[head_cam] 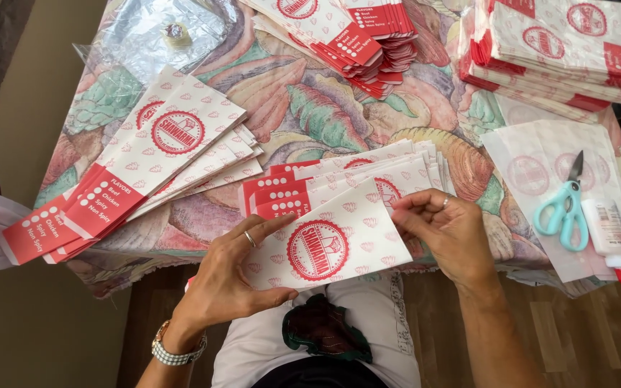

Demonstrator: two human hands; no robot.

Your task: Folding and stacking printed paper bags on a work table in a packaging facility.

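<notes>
I hold a flat white paper sleeve [325,241] with a round red stamp and red pattern over the near edge of the table. My left hand [235,276], with a ring and a checked wristband, pinches its lower left side between thumb and fingers. My right hand [447,230], also ringed, grips its upper right edge. Just behind the sleeve lies a fanned pile of the same sleeves [353,179] with red ends.
A long fanned stack of sleeves [145,165] lies at the left, more stacks [353,36] at the top middle and top right [562,43]. Teal scissors [566,208] and a glue bottle [609,233] rest on thin white sheets [533,154]. The tablecloth [310,108] is leaf-patterned; clear plastic wrap [159,32] lies top left.
</notes>
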